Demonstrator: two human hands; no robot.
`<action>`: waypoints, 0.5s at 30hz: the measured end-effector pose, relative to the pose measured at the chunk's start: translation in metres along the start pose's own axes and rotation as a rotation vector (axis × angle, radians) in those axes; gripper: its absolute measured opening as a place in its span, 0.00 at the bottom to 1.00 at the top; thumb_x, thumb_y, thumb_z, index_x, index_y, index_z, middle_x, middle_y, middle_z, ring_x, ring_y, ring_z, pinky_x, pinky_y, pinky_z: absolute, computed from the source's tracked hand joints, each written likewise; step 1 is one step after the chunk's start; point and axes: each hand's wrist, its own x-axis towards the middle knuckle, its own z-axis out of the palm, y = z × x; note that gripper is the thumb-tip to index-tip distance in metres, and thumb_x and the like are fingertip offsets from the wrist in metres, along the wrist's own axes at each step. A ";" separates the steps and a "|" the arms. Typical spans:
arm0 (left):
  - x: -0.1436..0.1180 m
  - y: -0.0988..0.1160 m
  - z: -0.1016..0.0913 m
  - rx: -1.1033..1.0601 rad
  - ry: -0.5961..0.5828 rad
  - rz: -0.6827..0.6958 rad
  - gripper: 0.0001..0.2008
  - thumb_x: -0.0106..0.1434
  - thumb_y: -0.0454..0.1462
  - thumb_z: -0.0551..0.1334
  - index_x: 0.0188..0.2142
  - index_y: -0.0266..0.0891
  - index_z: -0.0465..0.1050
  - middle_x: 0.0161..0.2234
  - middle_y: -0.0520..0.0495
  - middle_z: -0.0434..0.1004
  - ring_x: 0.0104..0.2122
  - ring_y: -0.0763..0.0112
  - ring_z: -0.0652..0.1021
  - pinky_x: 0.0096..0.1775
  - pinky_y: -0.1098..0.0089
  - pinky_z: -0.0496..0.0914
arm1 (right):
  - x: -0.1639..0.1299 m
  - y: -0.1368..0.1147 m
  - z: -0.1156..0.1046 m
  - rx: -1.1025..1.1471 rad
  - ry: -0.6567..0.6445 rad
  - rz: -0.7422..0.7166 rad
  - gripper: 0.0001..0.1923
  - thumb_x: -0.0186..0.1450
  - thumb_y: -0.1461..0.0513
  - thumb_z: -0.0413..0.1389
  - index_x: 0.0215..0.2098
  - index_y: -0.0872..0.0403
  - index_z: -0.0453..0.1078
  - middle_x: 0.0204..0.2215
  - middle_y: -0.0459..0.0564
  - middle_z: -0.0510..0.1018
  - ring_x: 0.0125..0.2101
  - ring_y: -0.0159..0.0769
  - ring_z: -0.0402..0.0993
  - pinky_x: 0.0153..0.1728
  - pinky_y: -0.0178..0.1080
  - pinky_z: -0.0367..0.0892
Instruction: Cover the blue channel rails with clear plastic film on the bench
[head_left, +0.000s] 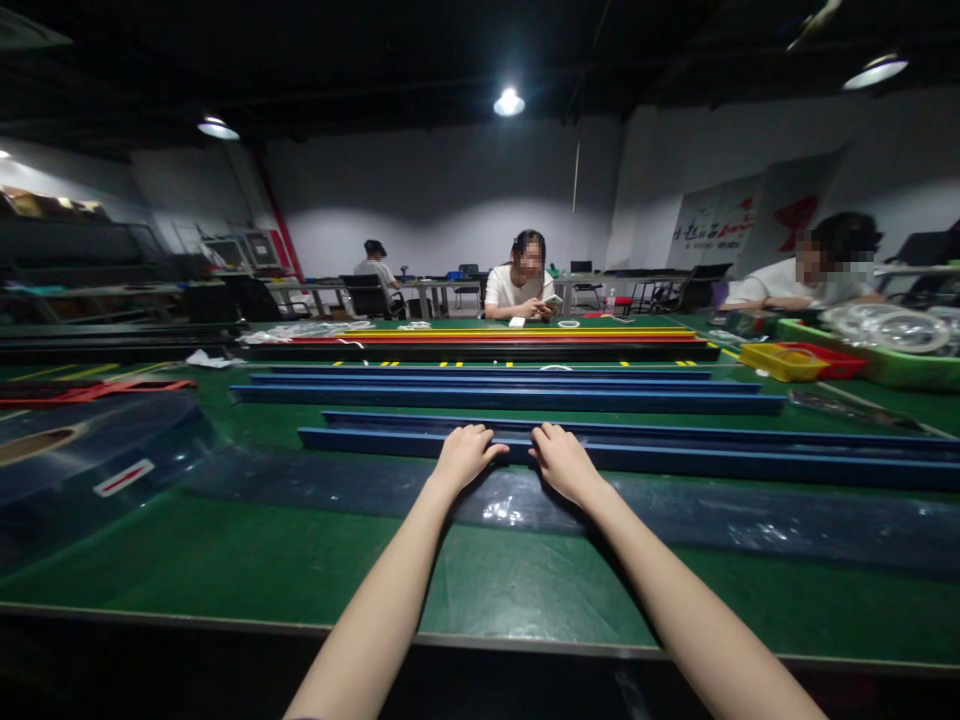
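Observation:
A long blue channel-shaped strip (pixel 375 442) lies crosswise on the green table (pixel 480 600) and runs out of view at the right. My left hand (pixel 466 458) grips its near wall, fingers bent over the edge and thumb pointing inward. A short way to the right, my right hand (pixel 562 460) holds the same wall in a similar way. Under my wrists a band of clear plastic film (pixel 322 482) is spread flat along the strip's near side. At the left sits a big roll of clear film (pixel 90 430) with a red-and-white label.
Beyond lie more blue strips (pixel 525 397), then black, red and yellow strips (pixel 480 338). A yellow tray (pixel 780 362) and a green tray (pixel 907 370) with clear-wrapped coils stand at the right. One person (pixel 510 290) opposite holds a phone; another (pixel 772 290) leans at the right.

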 end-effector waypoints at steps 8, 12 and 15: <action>0.000 -0.001 0.001 -0.010 -0.001 -0.003 0.20 0.63 0.51 0.50 0.33 0.39 0.71 0.37 0.46 0.74 0.38 0.66 0.73 0.38 0.69 0.62 | 0.003 0.000 0.005 0.024 -0.032 0.012 0.09 0.65 0.62 0.45 0.40 0.55 0.64 0.40 0.54 0.71 0.42 0.38 0.64 0.39 0.37 0.56; -0.001 0.000 -0.001 -0.027 -0.014 -0.001 0.20 0.63 0.50 0.50 0.34 0.39 0.71 0.37 0.46 0.74 0.39 0.66 0.73 0.38 0.69 0.62 | 0.002 0.000 0.003 0.023 -0.038 0.014 0.09 0.65 0.61 0.45 0.40 0.55 0.64 0.40 0.53 0.71 0.42 0.38 0.64 0.39 0.37 0.56; 0.000 0.001 -0.003 -0.030 -0.015 -0.002 0.19 0.63 0.50 0.50 0.33 0.39 0.71 0.37 0.46 0.74 0.38 0.65 0.73 0.38 0.69 0.62 | 0.002 0.000 0.000 0.023 -0.040 0.009 0.10 0.65 0.61 0.44 0.40 0.55 0.64 0.40 0.53 0.71 0.41 0.38 0.65 0.38 0.37 0.56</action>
